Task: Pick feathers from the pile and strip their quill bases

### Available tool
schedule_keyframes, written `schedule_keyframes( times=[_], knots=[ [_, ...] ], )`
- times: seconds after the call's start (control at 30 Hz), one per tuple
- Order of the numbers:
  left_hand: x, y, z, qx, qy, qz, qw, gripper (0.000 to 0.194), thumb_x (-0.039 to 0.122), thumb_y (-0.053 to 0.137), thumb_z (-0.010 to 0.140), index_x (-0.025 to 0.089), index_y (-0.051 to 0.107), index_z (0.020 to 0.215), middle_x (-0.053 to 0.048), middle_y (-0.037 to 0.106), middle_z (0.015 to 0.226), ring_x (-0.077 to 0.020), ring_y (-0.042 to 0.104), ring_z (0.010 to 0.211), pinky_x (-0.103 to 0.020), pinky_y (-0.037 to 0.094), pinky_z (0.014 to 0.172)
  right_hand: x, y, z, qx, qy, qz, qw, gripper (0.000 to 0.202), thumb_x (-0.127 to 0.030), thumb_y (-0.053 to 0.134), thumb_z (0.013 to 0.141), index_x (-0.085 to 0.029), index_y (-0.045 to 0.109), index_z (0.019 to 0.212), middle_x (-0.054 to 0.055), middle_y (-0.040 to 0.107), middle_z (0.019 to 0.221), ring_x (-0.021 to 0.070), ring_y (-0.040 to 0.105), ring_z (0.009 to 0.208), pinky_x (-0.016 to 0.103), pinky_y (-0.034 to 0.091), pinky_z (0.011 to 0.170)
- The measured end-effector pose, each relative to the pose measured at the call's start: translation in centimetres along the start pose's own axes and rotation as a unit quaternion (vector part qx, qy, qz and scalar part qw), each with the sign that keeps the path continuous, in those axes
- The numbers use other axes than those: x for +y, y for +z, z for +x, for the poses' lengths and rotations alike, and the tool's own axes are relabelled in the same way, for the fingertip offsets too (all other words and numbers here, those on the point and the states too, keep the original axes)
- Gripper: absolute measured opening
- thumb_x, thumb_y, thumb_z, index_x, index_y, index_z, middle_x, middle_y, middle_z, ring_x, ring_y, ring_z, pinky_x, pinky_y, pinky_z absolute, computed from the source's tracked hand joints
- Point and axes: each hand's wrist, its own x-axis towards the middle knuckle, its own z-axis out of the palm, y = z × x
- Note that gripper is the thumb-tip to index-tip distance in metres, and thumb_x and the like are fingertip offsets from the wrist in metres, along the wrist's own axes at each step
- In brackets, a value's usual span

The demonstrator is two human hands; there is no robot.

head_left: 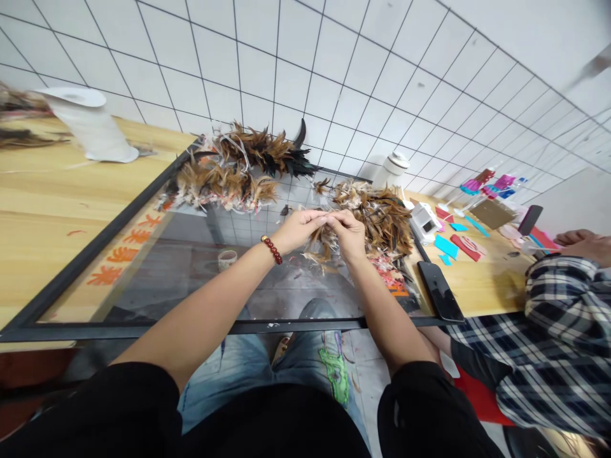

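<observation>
My left hand (300, 229), with a red bead bracelet at its wrist, meets my right hand (347, 233) over the glass panel. The fingers of both are pinched together, fingertips touching; whatever lies between them is too small or hidden to make out. Just beyond and beside my right hand lies a large heap of brown feathers (382, 216). Two rows of feathers lie to the far left on the glass: a brown and black one (267, 149) behind, and a lighter brown one (222, 184) nearer.
A black frame (109, 332) edges the glass. On it stands a tape roll (227, 259); a phone (439, 289) rests at the right corner. A white spool (95, 127) is at left. Right are a white bottle (391, 169), a white device (424, 221) and a person's checked sleeve (558, 299).
</observation>
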Motion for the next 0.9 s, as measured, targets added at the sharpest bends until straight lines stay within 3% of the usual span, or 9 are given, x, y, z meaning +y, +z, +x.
schedule_keyframes(
  times=[0.17, 0.3, 0.37, 0.43, 0.53, 0.63, 0.7, 0.8, 0.9],
  knots=[
    [-0.5, -0.6, 0.0, -0.024, -0.038, 0.061, 0.997, 0.024, 0.034, 0.067, 0.074, 0.014, 0.068, 0.062, -0.002, 0.064, 0.059, -0.0115, 0.055, 0.056, -0.024, 0.046, 0.061, 0.4, 0.4, -0.2, 0.009, 0.004, -0.010, 1.000, 0.015, -0.038, 0.073, 0.072, -0.024, 0.073, 0.075, 0.000, 0.064, 0.075, 0.0148, 0.058, 0.077, 0.032, 0.048, 0.080],
    [-0.5, -0.6, 0.1, 0.094, -0.041, 0.034, 0.994, 0.020, 0.024, 0.063, 0.077, 0.014, 0.064, 0.060, -0.001, 0.060, 0.054, -0.0087, 0.049, 0.048, -0.022, 0.042, 0.054, 0.2, 0.5, -0.3, 0.027, 0.013, -0.056, 0.998, 0.022, -0.042, 0.065, 0.079, -0.021, 0.072, 0.080, 0.001, 0.065, 0.081, 0.0148, 0.058, 0.080, 0.031, 0.047, 0.081],
    [-0.2, -0.7, 0.3, 0.172, -0.044, -0.047, 0.983, 0.016, 0.021, 0.061, 0.080, 0.014, 0.064, 0.066, 0.000, 0.059, 0.055, -0.0090, 0.053, 0.051, -0.022, 0.045, 0.056, 0.1, 0.4, -0.6, -0.042, -0.008, -0.116, 0.992, 0.022, -0.042, 0.065, 0.080, -0.021, 0.072, 0.078, 0.002, 0.064, 0.079, 0.0150, 0.056, 0.078, 0.031, 0.046, 0.080],
    [0.0, -0.9, 0.5, 0.222, -0.051, -0.127, 0.965, 0.014, 0.020, 0.060, 0.081, 0.013, 0.061, 0.069, 0.001, 0.057, 0.055, -0.0090, 0.055, 0.053, -0.022, 0.047, 0.057, 0.0, 0.7, -1.0, -0.174, -0.052, -0.174, 0.968, 0.020, -0.041, 0.069, 0.078, -0.022, 0.073, 0.079, 0.003, 0.063, 0.079, 0.0160, 0.056, 0.078, 0.031, 0.045, 0.079],
    [0.2, -1.3, 0.7, 0.241, -0.071, -0.197, 0.948, 0.014, 0.018, 0.060, 0.082, 0.013, 0.058, 0.069, 0.002, 0.054, 0.054, -0.0079, 0.055, 0.052, -0.020, 0.047, 0.055, 0.2, 1.5, -1.7, -0.330, -0.112, -0.217, 0.912, 0.021, -0.041, 0.070, 0.077, -0.023, 0.074, 0.087, 0.004, 0.061, 0.084, 0.0177, 0.056, 0.083, 0.032, 0.045, 0.080],
    [0.3, -1.4, 0.7, 0.234, -0.088, -0.217, 0.944, 0.013, 0.017, 0.059, 0.084, 0.013, 0.058, 0.071, 0.003, 0.052, 0.054, -0.0067, 0.054, 0.050, -0.019, 0.046, 0.053, 0.2, 2.3, -2.0, -0.384, -0.131, -0.230, 0.884, 0.018, -0.039, 0.065, 0.082, -0.023, 0.073, 0.080, 0.004, 0.060, 0.083, 0.0175, 0.056, 0.082, 0.031, 0.044, 0.079],
    [0.4, -1.3, 0.6, 0.229, -0.095, -0.220, 0.944, 0.013, 0.016, 0.058, 0.085, 0.012, 0.059, 0.072, 0.004, 0.051, 0.054, -0.0055, 0.051, 0.047, -0.018, 0.045, 0.051, 0.0, 2.2, -1.8, -0.335, -0.116, -0.215, 0.910, 0.019, -0.036, 0.061, 0.085, -0.022, 0.071, 0.076, 0.004, 0.061, 0.080, 0.0169, 0.057, 0.080, 0.031, 0.044, 0.079],
    [0.7, -1.2, 0.5, 0.212, -0.107, -0.225, 0.945, 0.014, 0.013, 0.056, 0.086, 0.011, 0.059, 0.072, 0.003, 0.054, 0.060, -0.0024, 0.041, 0.041, -0.017, 0.041, 0.046, -0.2, 1.1, -1.0, -0.137, -0.083, -0.177, 0.971, 0.017, -0.035, 0.060, 0.085, -0.022, 0.068, 0.077, 0.002, 0.064, 0.080, 0.0161, 0.057, 0.079, 0.030, 0.045, 0.079],
    [0.8, -1.1, 0.1, 0.143, -0.139, -0.249, 0.948, 0.012, 0.014, 0.058, 0.085, 0.011, 0.060, 0.074, 0.001, 0.057, 0.064, -0.0015, 0.036, 0.041, -0.018, 0.042, 0.046, -0.1, -0.1, -0.1, 0.010, -0.053, -0.131, 0.990, 0.016, -0.036, 0.062, 0.082, -0.021, 0.067, 0.078, 0.001, 0.064, 0.079, 0.0150, 0.058, 0.077, 0.029, 0.045, 0.076]
  ],
)
